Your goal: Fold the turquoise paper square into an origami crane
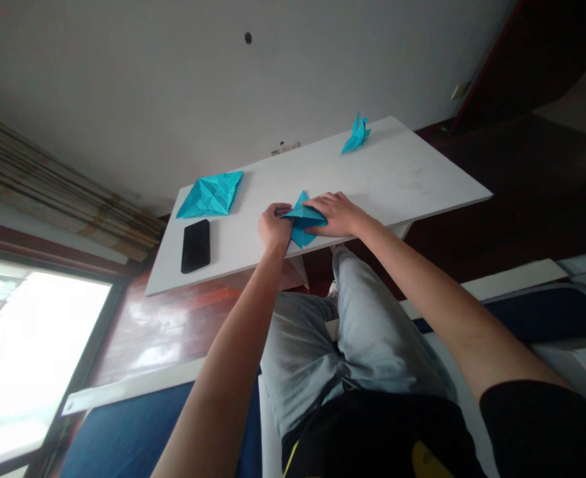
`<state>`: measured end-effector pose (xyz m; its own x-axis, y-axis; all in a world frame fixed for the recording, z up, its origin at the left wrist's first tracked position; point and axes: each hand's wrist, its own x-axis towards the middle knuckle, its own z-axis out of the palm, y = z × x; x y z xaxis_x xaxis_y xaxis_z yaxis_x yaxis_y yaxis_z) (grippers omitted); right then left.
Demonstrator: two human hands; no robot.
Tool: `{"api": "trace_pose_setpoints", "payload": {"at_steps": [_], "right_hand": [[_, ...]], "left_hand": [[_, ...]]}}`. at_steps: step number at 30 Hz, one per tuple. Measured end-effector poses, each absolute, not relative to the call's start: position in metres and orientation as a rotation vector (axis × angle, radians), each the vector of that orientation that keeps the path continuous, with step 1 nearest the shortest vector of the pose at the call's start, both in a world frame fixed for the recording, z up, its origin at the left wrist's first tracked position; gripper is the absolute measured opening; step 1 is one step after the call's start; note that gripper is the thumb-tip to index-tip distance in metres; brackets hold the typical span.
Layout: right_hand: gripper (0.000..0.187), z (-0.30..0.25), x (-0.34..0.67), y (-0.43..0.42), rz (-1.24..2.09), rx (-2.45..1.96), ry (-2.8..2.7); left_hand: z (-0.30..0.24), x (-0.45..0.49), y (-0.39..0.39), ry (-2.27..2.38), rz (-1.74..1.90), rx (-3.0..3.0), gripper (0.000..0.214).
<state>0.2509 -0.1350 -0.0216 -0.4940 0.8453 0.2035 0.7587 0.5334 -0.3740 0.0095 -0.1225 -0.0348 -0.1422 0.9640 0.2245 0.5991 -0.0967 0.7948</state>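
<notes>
A partly folded blue paper piece [301, 222] lies near the front edge of the white table [402, 179]. My left hand [274, 228] is closed, pinching its left corner. My right hand [336, 214] lies flat with fingers stretched out, pressing the paper down from the right. Both forearms reach up from the bottom of the view over my lap.
A creased blue paper square [210, 194] lies at the table's far left, with a black phone [196, 245] just in front of it. A finished blue paper crane [356, 134] stands at the far right edge. A bright window [18, 345] is at the left.
</notes>
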Motion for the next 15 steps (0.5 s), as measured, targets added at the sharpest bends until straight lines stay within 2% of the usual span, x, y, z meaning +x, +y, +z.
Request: {"api": "trace_pose_setpoints", "payload": {"at_steps": [9,15], "right_hand": [[0.095,-0.021,0.2517,-0.1352,0.344,-1.304,-2.427],[0.08,-0.0243,0.2544,-0.1296,0.338,-1.31,-2.41]], "left_hand": [[-0.0349,0.0167,-0.1249,1.808,1.194,1.702,0.045],[-0.0359,0.0169,-0.1257,1.811,1.194,1.729,0.041]]}}
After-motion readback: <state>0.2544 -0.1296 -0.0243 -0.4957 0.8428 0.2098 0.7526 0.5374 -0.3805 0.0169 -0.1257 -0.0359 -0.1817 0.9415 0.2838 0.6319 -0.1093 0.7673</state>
